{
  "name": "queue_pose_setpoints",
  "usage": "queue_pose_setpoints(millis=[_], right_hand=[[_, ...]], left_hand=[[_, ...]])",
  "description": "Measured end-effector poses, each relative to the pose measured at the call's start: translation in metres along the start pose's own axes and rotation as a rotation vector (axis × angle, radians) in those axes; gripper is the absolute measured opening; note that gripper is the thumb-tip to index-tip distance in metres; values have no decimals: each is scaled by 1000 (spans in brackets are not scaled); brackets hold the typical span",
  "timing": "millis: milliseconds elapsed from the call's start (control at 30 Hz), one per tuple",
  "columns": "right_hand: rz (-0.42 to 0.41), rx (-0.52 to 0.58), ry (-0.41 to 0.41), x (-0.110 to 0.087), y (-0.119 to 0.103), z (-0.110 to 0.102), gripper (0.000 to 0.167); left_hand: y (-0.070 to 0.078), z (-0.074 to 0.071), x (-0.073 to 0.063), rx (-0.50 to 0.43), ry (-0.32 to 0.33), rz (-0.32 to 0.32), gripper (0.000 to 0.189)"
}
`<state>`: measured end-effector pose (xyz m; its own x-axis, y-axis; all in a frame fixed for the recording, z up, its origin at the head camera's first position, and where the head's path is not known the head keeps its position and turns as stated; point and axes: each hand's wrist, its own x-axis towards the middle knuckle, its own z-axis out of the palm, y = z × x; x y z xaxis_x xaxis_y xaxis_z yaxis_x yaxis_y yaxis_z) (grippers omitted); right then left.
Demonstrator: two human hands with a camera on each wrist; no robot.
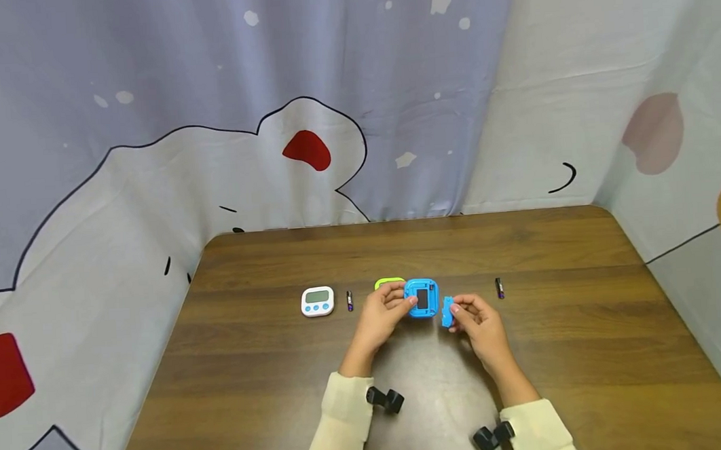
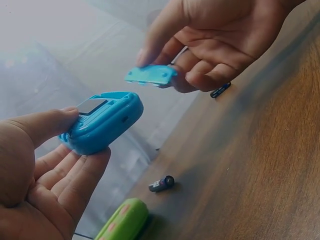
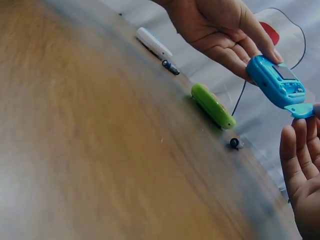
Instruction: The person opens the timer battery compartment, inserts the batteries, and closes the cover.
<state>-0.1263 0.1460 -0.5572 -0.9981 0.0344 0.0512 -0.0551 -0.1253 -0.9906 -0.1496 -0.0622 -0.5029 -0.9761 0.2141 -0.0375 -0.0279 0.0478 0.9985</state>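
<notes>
My left hand (image 1: pixel 380 317) holds a blue digital timer (image 1: pixel 422 298) above the table, thumb on its back and fingers underneath. The back faces up, and its battery compartment (image 3: pixel 295 92) lies uncovered. Between the thumb and fingers of my right hand (image 1: pixel 481 326) is a small blue battery cover (image 2: pixel 151 75), just to the right of the timer. A gap separates cover and timer in the head view. Behind the left hand sits a green timer (image 3: pixel 212 106), mostly hidden in the head view, with a small dark battery (image 2: pixel 161 183) beside it.
A white timer (image 1: pixel 317 301) lies on the wooden table (image 1: pixel 253 394) at the left, a battery (image 1: pixel 349 301) beside it. Another battery (image 1: pixel 500 288) lies to the right of my hands. A printed curtain (image 1: pixel 211 178) hangs behind the table's far edge.
</notes>
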Motion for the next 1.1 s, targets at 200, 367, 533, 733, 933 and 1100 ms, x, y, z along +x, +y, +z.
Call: queue_pose_setpoints(millis=[200, 367, 533, 733, 933, 1100], right_hand=[[31, -248, -45, -3, 2, -8, 20], [83, -433, -87, -5, -1, -11, 16], [155, -584, -113, -6, -4, -12, 13], [161, -707, -122, -5, -5, -14, 12], [139, -818, -97, -6, -7, -14, 9], [144, -862, -63, -6, -10, -13, 7]], left_hand=[[3, -1, 1, -7, 4, 5, 40], [4, -1, 0, -11, 8, 1, 40], [4, -1, 0, -7, 3, -2, 40], [4, -2, -1, -9, -2, 0, 41], [2, -2, -2, -7, -13, -3, 41], [2, -1, -1, -19, -9, 2, 41]])
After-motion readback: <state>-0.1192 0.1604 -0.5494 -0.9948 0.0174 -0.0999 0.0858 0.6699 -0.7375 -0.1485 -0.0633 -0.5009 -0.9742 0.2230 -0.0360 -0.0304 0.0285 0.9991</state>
